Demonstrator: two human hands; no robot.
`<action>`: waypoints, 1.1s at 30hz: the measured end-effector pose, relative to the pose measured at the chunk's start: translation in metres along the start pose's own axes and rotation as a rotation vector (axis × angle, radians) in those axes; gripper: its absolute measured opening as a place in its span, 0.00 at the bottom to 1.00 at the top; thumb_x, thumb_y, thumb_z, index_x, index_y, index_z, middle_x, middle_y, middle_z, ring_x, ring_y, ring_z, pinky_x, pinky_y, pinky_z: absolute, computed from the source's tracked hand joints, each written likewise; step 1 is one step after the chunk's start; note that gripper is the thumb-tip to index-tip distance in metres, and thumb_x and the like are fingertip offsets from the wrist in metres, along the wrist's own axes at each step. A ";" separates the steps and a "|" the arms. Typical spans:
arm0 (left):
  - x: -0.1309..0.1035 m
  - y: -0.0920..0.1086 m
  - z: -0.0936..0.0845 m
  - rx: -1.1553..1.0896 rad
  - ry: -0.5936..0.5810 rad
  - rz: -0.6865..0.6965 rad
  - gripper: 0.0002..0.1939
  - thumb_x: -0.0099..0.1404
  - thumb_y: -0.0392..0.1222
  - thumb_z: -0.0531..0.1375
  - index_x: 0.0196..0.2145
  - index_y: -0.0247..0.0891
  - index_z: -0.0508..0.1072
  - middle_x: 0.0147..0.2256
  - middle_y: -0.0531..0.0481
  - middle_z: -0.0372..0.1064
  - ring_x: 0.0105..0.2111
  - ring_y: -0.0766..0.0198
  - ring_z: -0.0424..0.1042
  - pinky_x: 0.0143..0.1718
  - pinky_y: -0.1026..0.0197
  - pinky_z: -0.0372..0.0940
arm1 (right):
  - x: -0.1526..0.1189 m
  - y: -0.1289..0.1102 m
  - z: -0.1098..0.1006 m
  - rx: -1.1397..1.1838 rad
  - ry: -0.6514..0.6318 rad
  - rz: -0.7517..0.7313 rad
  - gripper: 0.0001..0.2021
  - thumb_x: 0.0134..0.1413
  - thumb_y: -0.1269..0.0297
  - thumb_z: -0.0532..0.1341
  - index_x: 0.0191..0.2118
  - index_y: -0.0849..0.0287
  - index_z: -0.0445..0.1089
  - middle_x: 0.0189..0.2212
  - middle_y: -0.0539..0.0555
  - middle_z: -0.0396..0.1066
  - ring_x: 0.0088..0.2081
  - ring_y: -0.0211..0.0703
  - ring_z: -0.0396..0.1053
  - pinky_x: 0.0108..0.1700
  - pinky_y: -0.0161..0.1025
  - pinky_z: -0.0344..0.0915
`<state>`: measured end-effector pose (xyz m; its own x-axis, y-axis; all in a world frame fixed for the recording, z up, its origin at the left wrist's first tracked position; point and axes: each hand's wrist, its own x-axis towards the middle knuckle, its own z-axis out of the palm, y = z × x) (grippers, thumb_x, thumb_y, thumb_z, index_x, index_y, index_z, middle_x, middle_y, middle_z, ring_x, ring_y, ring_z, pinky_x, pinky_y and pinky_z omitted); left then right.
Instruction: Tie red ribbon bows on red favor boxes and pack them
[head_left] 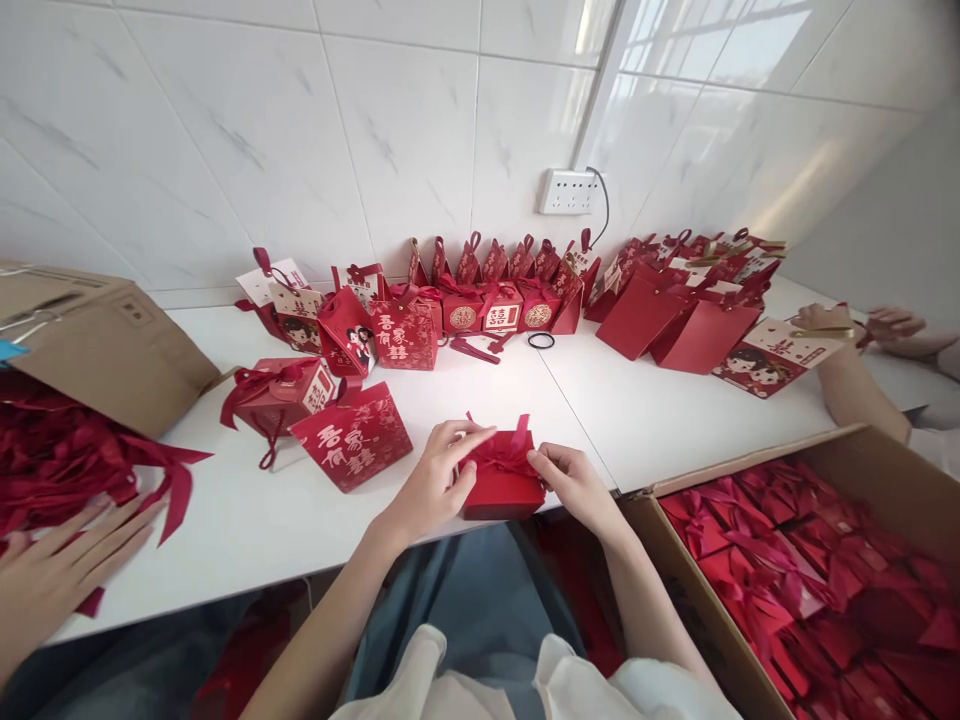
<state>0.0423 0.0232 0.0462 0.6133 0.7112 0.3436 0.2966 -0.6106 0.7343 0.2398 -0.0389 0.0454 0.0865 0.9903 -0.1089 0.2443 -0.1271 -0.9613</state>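
Observation:
A small red box (501, 492) sits at the table's front edge, right before me, with a dark pink ribbon (510, 452) tied in a bow on its top. My left hand (444, 472) is at the box's left side, its thumb and index finger on the ribbon. On the other side, my right hand (564, 478) pinches the ribbon near the box's right top edge. To the left stand a red box with white lettering (354, 440) and a ribboned box (281, 398).
Finished-looking red boxes (480, 308) line the wall; bags (675, 320) stand right. An open carton (645, 510) holds ribboned boxes. Another carton (127, 345) and a ribbon pile (60, 450) are left, beside a person's hand (82, 560). Another person's hands (825, 320) are far right.

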 end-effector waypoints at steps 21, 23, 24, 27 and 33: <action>-0.012 -0.018 0.026 -0.580 0.065 -0.408 0.19 0.63 0.54 0.51 0.23 0.38 0.54 0.21 0.58 0.49 0.22 0.70 0.49 0.24 0.67 0.51 | 0.012 0.026 0.009 0.524 0.054 0.110 0.24 0.42 0.47 0.63 0.17 0.56 0.50 0.16 0.43 0.43 0.19 0.31 0.42 0.20 0.33 0.45; -0.013 -0.018 0.028 -0.602 0.084 -0.395 0.20 0.62 0.55 0.51 0.23 0.38 0.54 0.21 0.58 0.49 0.21 0.71 0.49 0.24 0.67 0.50 | 0.014 0.028 0.011 0.534 0.056 0.107 0.24 0.41 0.47 0.63 0.17 0.56 0.50 0.15 0.43 0.42 0.18 0.31 0.42 0.19 0.33 0.45; -0.014 -0.018 0.028 -0.606 0.095 -0.389 0.20 0.62 0.56 0.51 0.22 0.38 0.54 0.21 0.58 0.49 0.21 0.71 0.49 0.24 0.67 0.50 | 0.014 0.029 0.011 0.534 0.053 0.105 0.24 0.41 0.46 0.63 0.17 0.56 0.50 0.15 0.43 0.42 0.18 0.31 0.43 0.19 0.33 0.45; -0.015 -0.020 0.024 -0.579 0.069 -0.393 0.20 0.62 0.55 0.51 0.22 0.38 0.54 0.21 0.57 0.50 0.22 0.70 0.50 0.24 0.66 0.52 | 0.013 0.030 0.006 0.509 0.027 0.096 0.24 0.43 0.46 0.63 0.17 0.56 0.51 0.15 0.43 0.45 0.18 0.31 0.45 0.19 0.33 0.48; -0.004 -0.037 0.014 -0.483 0.131 -0.433 0.19 0.59 0.54 0.54 0.42 0.39 0.60 0.40 0.48 0.64 0.40 0.62 0.66 0.41 0.60 0.63 | -0.007 0.031 -0.014 0.280 -0.060 -0.099 0.24 0.42 0.41 0.64 0.33 0.57 0.62 0.26 0.49 0.61 0.28 0.38 0.60 0.32 0.37 0.60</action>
<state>0.0396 0.0383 0.0091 0.4098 0.9122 0.0045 0.1158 -0.0569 0.9916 0.2603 -0.0510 0.0197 0.0165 0.9997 -0.0181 -0.0279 -0.0176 -0.9995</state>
